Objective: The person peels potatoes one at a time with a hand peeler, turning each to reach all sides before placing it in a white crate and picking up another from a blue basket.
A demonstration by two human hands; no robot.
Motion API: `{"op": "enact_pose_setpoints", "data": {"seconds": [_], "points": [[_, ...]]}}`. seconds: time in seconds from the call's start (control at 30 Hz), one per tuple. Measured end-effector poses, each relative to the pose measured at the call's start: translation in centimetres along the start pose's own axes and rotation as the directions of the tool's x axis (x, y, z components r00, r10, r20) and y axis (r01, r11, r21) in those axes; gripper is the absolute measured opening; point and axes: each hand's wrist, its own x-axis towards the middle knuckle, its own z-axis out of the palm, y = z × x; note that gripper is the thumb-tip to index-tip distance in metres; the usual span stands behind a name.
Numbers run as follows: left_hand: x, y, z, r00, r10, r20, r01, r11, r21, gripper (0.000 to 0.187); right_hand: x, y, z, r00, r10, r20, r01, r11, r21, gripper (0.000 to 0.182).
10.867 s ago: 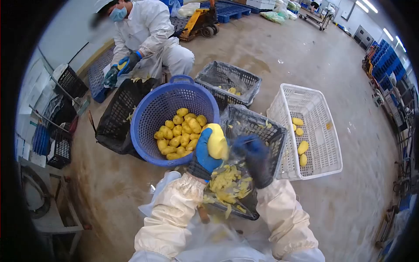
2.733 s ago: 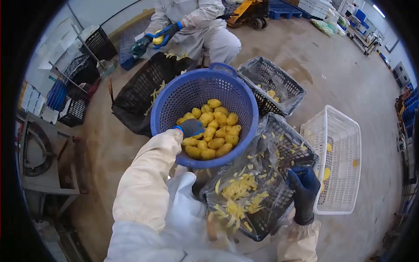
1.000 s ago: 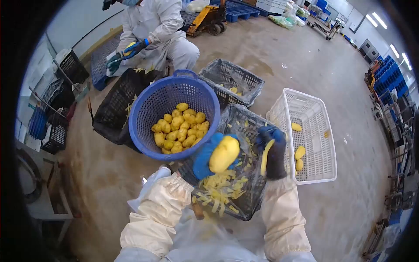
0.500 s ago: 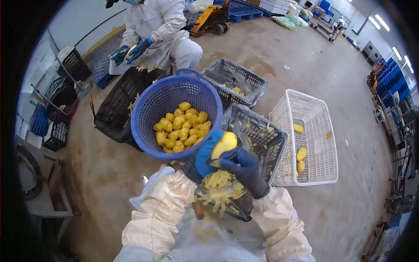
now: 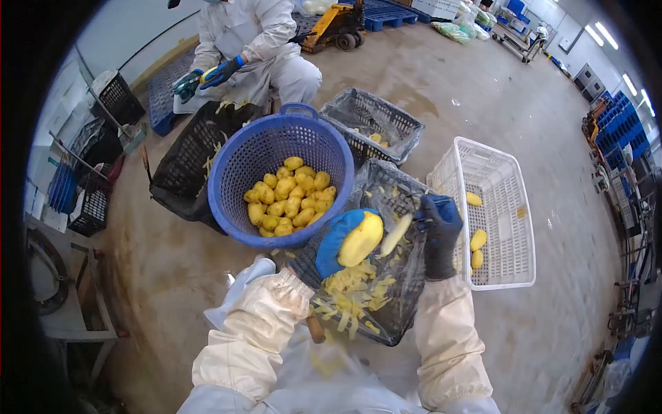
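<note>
The left hand (image 5: 338, 241) grips a yellow potato (image 5: 360, 239) over the black crate (image 5: 407, 276) of peelings (image 5: 352, 297); the right hand (image 5: 440, 228), closed on what looks like a peeler, trails a peel strip (image 5: 396, 234). Best peeled with long, shallow strokes, rotating the potato. Blue basket (image 5: 234, 172) just beside.
</note>
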Motion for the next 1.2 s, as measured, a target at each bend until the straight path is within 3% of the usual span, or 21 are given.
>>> {"op": "enact_pose_setpoints", "data": {"seconds": [0.07,0.13,0.17,0.2,0.23,0.27,0.33,0.37,0.4,0.43,0.47,0.53,0.6,0.67,0.7,0.77,0.83,0.97,1.07,1.13,1.2], "points": [[0.4,-0.1,0.4,0.992,0.122,-0.019,-0.119,0.988,0.096,0.034,-1.5,0.7,0.7,0.998,-0.002,-0.057,-0.005,0.993,-0.119,0.013],[0.9,0.0,0.5,0.969,0.244,-0.034,-0.234,0.954,0.185,0.034,-4.6,2.0,4.1,0.859,-0.123,0.497,0.366,0.827,-0.427,0.011],[1.0,0.6,0.2,0.989,0.139,0.048,-0.142,0.987,0.08,0.032,-4.5,1.5,4.4,0.87,-0.209,0.446,0.45,0.704,-0.549,0.012],[0.9,0.8,-0.1,0.99,0.036,0.137,-0.034,0.999,-0.021,0.033,-3.3,1.5,3.2,0.875,-0.204,0.44,0.442,0.708,-0.551,0.012],[0.8,-0.7,-1.1,0.897,0.339,0.283,-0.436,0.577,0.691,0.033,-1.0,1.4,0.9,0.953,-0.248,0.176,0.304,0.778,-0.55,0.011],[1.3,-2.5,-2.2,0.898,0.341,0.279,-0.435,0.578,0.691,0.033,0.4,1.3,-0.6,0.959,-0.263,-0.101,0.178,0.843,-0.507,0.011],[2.7,-4.5,-4.0,0.998,0.067,0.016,-0.069,0.954,0.292,0.036,0.1,-1.2,-0.2,0.963,-0.182,-0.199,0.137,0.966,-0.22,0.011],[0.3,2.4,0.9,0.969,0.246,0.03,-0.241,0.908,0.344,0.037,-0.5,-1.1,0.2,0.976,-0.167,-0.139,0.131,0.963,-0.236,0.012],[0.8,2.4,0.9,0.968,0.25,0.031,-0.245,0.906,0.345,0.037,-1.6,-1.4,1.2,0.993,-0.073,-0.096,0.058,0.987,-0.15,0.012],[1.4,2.3,0.6,0.996,0.077,-0.052,-0.082,0.99,-0.117,0.036,-1.9,-1.2,1.5,0.998,-0.017,-0.061,0.01,0.993,-0.114,0.014],[1.8,1.8,0.3,0.992,-0.119,-0.043,0.075,0.825,-0.56,0.035,-2.2,-1.1,1.6,0.999,0.039,-0.026,-0.041,0.996,-0.079,0.016],[2.3,1.1,-0.5,0.988,-0.121,-0.091,0.048,0.819,-0.572,0.034,-2.8,0.9,1.6,0.992,0.107,-0.065,-0.103,0.993,0.056,0.017],[2.4,1.6,0.1,0.99,0.029,-0.136,-0.105,0.795,-0.597,0.035,-3.4,4.4,1.5,0.981,0.171,-0.092,-0.15,0.969,0.195,0.017],[2.9,1.3,-0.3,0.993,0.052,-0.109,-0.109,0.783,-0.613,0.038,-3.9,7.8,1.7,0.871,0.448,0.2,-0.472,0.654,0.591,0.019],[3.0,1.3,-0.2,0.986,-0.015,-0.167,-0.108,0.702,-0.704,0.038,-4.2,6.8,2.6,0.866,0.443,0.234,-0.483,0.616,0.622,0.018],[3.0,1.5,-0.4,0.973,-0.087,-0.214,-0.117,0.614,-0.78,0.038,-3.8,5.1,3.4,0.884,0.41,0.223,-0.449,0.618,0.645,0.02],[2.9,1.4,-1.1,0.996,-0.042,-0.084,-0.055,0.464,-0.884,0.042,-3.6,3.9,4.2,0.9,0.379,0.217,-0.421,0.618,0.664,0.021],[3.0,-0.9,-1.6,0.981,-0.028,-0.192,-0.148,0.531,-0.834,0.049,-3.3,3.0,4.2,0.904,0.281,0.322,-0.427,0.616,0.662,0.023],[1.5,1.1,0.5,0.997,-0.041,-0.072,-0.033,0.592,-0.806,0.054,-1.9,3.3,1.8,0.911,0.267,0.314,-0.412,0.588,0.696,0.024],[0.7,3.3,2.6,0.985,-0.076,0.152,0.162,0.685,-0.71,0.059,-1.0,3.0,1.3,0.934,0.256,0.25,-0.356,0.595,0.721,0.024],[0.7,3.4,2.4,0.953,-0.18,0.244,0.304,0.579,-0.757,0.063,-1.5,2.6,1.4,0.972,0.102,0.213,-0.183,0.894,0.41,0.023]]}}
